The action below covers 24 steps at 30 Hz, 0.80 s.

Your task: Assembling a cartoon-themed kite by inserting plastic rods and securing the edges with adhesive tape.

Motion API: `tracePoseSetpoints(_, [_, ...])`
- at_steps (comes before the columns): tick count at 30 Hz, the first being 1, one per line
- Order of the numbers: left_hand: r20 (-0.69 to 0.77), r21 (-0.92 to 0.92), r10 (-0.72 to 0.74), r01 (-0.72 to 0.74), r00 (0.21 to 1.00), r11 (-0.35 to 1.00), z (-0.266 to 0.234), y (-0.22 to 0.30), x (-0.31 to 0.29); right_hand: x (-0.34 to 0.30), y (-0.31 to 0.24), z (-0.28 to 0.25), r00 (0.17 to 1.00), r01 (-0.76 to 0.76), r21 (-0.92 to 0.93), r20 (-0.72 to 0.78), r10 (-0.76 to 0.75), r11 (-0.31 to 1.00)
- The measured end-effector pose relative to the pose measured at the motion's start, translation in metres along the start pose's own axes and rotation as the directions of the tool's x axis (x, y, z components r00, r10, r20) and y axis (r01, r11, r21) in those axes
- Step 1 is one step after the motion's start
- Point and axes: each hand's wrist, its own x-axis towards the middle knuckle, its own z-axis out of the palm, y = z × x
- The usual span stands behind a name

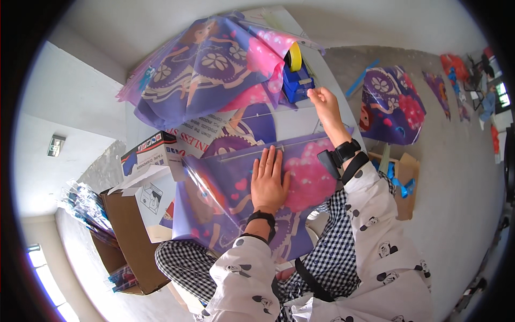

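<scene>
Left grip: the left hand (270, 185) lies palm down, fingers extended, pressing the purple sheet (308, 174) and holding nothing. Right grip: the right hand (325, 110), at its 1 o'clock, is curled narrow; cannot tell whether the pinch is closed or has tape in it. Sheet sits at centre, overhanging the near edge of the counter (300, 122) onto the lap. Progress, judged: sheet laid out, apparently mid-work; no finished taping discernible, so fastening probably remains. Blue dispenser (298, 83), 12–1 o'clock, carries a yellow roll (294, 57). Heaped sheets (201, 75) at 11. Carton (147, 155) at 10, contents hidden. Brown box (134, 241) at 8: clear-wrapped bundles (88, 206). Small box (410, 177) at 3: blue scraps (406, 187).
</scene>
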Motion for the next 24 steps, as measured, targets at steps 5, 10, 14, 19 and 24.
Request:
tracePoseSetpoints(5, [-0.007,-0.005,0.007,-0.007,1.000,1.000,0.005,0.000,0.004,-0.012,0.026,-0.033,0.950,0.314,-0.347,0.119,-0.290,0.884])
tracePoseSetpoints(10, [-0.007,0.011,-0.001,0.001,1.000,1.000,-0.001,-0.004,-0.001,-0.046,-0.042,-0.086,0.882,0.050,0.013,0.468,-0.050,0.999])
tracePoseSetpoints(14, [-0.016,0.014,0.004,-0.004,1.000,1.000,0.002,-0.004,0.001,-0.046,-0.040,-0.114,0.831,0.013,-0.264,0.539,0.136,0.965])
tracePoseSetpoints(19, [-0.017,0.033,0.009,-0.009,1.000,0.999,0.002,-0.004,0.000,-0.045,-0.025,-0.115,0.777,0.086,-0.467,0.585,0.234,0.880])
tracePoseSetpoints(24, [-0.010,0.038,0.007,-0.006,1.000,0.999,0.003,-0.003,0.000,-0.040,-0.025,-0.108,0.765,0.137,-0.570,0.580,0.280,0.810])
